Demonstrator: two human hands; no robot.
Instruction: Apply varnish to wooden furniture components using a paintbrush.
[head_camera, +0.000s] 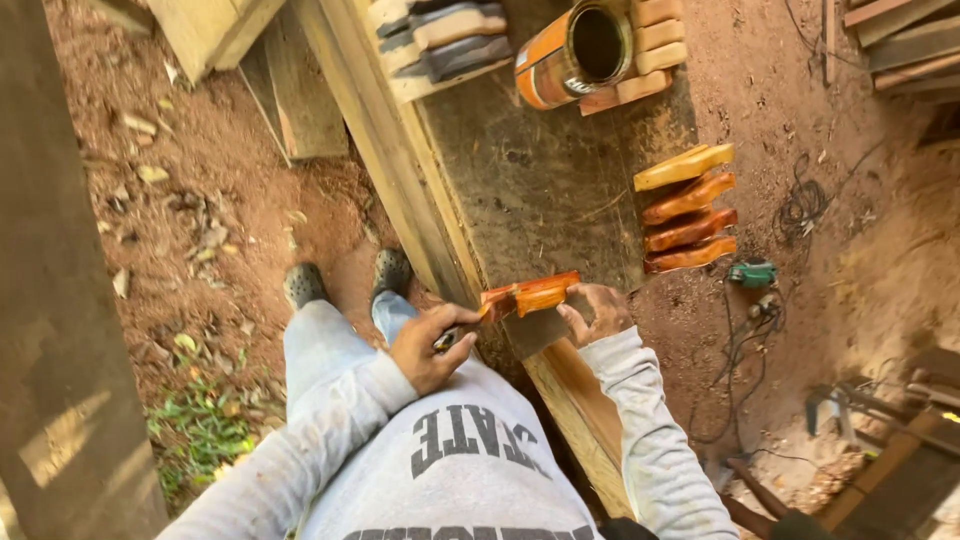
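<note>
Fingers of the left hand (430, 345) curl around the handle of what looks like a small brush (462, 332), its working end meeting the left tip of an orange-red varnished wooden piece (527, 296). The right hand (597, 312) pinches that same piece from its right end, thumb and fingertips closed on it, so it hangs above the near edge of the dark workbench top (530, 190) without resting there.

Four more shaped wooden pieces (688, 208) sit in a row along the right edge of the bench, on edge and just beside one another; the top one looks paler and yellower than the glossy three below it. At the far edge an open orange can (574, 45) lies tilted with its dark mouth showing, wedged against a stack of pale unfinished blocks (655, 45). A further stack of grey and pale pieces (440, 35) stands at the far left corner. Red dirt ground (230, 200) lies beneath, with cables (800, 205) and a green power tool (752, 273) off the right side.

The likely trouble is grip: the piece is held only by one end between fingertips, and if its coat is wet it could slip and drop onto the dusty ground or bench, picking up grit. Fingers on a wet face would also leave marks. The can, leaning as it does, might roll or spill if the bench is jolted. The drying row stands close enough that a nudge could stick neighbours together.
</note>
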